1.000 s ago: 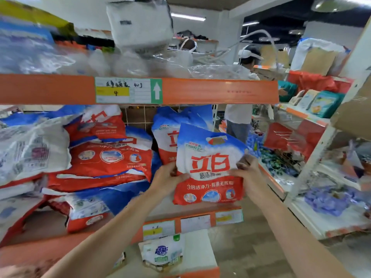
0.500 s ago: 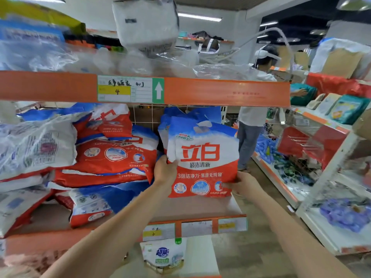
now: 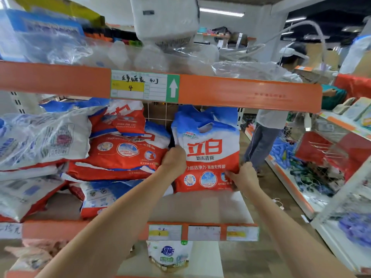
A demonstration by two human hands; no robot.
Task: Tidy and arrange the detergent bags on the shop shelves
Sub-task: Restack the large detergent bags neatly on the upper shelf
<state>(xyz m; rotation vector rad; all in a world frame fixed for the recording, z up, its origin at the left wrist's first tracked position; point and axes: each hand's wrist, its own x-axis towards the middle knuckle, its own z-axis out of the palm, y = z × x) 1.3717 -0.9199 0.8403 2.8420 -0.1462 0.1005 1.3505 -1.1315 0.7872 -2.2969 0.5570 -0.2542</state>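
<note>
Detergent bag (image 3: 208, 149) upright between both hands' fingers (image 3: 230, 174)

A red, white and blue detergent bag (image 3: 206, 153) is stood upright at the right end of the shelf (image 3: 200, 207), just right of flat-stacked matching bags (image 3: 124, 155).
</note>
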